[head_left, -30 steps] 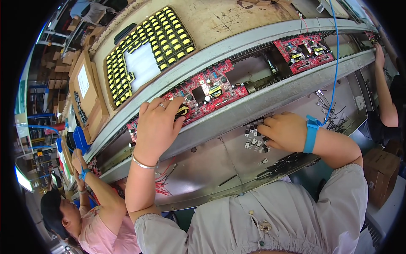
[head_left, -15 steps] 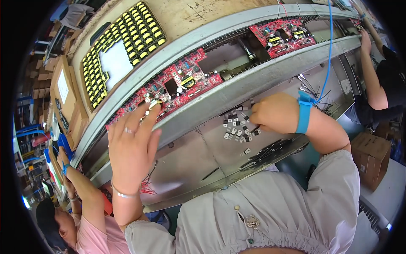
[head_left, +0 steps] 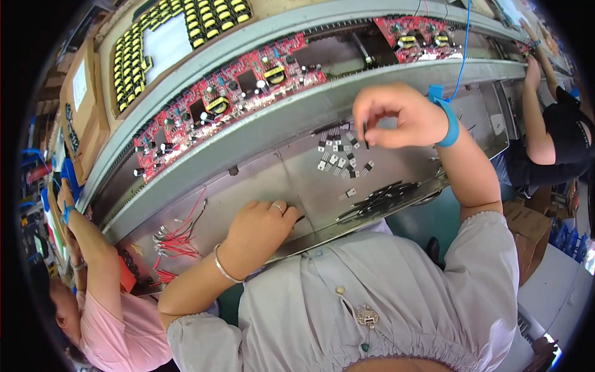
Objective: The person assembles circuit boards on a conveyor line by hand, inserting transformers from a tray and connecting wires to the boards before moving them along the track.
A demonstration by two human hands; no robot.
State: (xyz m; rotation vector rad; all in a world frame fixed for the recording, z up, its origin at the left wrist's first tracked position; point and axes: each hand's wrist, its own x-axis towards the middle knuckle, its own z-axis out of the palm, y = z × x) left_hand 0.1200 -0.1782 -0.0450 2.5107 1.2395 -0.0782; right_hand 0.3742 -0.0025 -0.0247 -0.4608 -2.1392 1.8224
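My left hand is low over the metal tray, fingers curled together. The end of a thin black strip sticks out at its fingertips. My right hand is raised above the tray's right half, thumb and forefinger pinching a small dark component seen edge-on, probably a transistor. Below and left of it lie several loose black transistors with metal tabs. A pile of thin black strips rests along the tray's near edge. Beyond the tray, a red circuit board sits on the conveyor rails.
Another red board stands farther right. Red wires lie in the tray's left end. A blue cord runs from my right wrist strap. Yellow-and-black transformers fill a tray at the back. Co-workers' arms are at both sides.
My left hand has come down from the circuit board to the tray and closed near the black strip. My right hand has lifted from the transistors with a component. The view has shifted.
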